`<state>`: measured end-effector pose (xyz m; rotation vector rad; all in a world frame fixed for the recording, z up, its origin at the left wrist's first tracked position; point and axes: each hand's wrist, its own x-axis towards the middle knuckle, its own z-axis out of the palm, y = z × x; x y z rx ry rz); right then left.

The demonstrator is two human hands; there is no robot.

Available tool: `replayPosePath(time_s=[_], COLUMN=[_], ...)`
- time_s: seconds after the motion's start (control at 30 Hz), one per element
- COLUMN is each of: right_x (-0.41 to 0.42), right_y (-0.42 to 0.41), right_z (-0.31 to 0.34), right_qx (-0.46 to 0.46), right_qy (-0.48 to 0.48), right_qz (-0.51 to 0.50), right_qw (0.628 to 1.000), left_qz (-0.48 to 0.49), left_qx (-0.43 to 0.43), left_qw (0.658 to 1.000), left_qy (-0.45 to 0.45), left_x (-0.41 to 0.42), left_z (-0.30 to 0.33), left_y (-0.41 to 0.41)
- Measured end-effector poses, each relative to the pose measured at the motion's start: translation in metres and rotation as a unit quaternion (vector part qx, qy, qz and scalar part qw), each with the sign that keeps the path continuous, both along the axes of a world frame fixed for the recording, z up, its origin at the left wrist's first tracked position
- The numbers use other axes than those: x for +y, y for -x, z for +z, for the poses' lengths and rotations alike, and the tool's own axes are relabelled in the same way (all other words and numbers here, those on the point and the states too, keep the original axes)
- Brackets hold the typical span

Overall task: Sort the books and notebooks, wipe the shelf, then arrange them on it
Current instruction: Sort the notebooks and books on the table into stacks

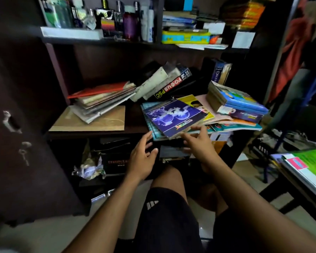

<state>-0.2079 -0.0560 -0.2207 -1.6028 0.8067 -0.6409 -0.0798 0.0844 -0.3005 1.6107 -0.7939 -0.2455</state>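
A dark wooden shelf (135,127) holds untidy piles of books. A blue-covered book (171,116) tops a slanted stack that overhangs the shelf's front edge. My left hand (142,157) hovers just below and left of that stack, fingers relaxed and empty. My right hand (199,141) reaches to the book's near corner with fingers spread, holding nothing. A pile of notebooks with a red cover (102,99) lies at the left. Thick books (164,81) lean at the back. Another stack of blue books (241,105) sits at the right.
A brown board (91,121) lies under the left pile. The upper shelf carries bottles (130,24) and more books (184,31). An open cupboard door (22,125) stands at the left. Crumpled plastic (88,168) sits below. A table with books (306,170) is at the right.
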Motion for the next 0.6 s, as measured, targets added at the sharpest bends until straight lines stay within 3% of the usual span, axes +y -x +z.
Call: replayPosePath(time_s=[0.07,0.23,0.3,0.43,0.5,0.6], right_x=[-0.003,0.011,0.015,0.014,0.008,-0.004], right_y=[0.002,-0.002,-0.008,-0.024,-0.032,-0.035], right_z=[-0.004,-0.012,-0.01,0.0,0.005,0.01], right_qx=[0.003,0.104,0.119,0.093,0.109,0.12], right_qy=[-0.005,0.182,0.239,0.262,0.284,0.235], right_qz=[0.028,0.19,0.232,0.212,0.18,0.148], right_qw=[1.0,0.959,0.935,0.937,0.935,0.953], left_qz=[-0.008,-0.04,-0.032,0.029,0.074,0.103], left_qx=[0.002,0.052,0.116,0.374,0.394,0.334], left_qw=[1.0,0.997,0.991,0.916,0.906,0.927], left_qy=[0.006,0.039,0.062,0.139,0.136,0.137], left_x=[-0.002,-0.008,-0.014,-0.042,-0.06,-0.074], left_z=[-0.003,0.0,0.001,0.029,0.034,0.022], left_y=[0.002,0.003,0.005,0.004,-0.003,-0.005])
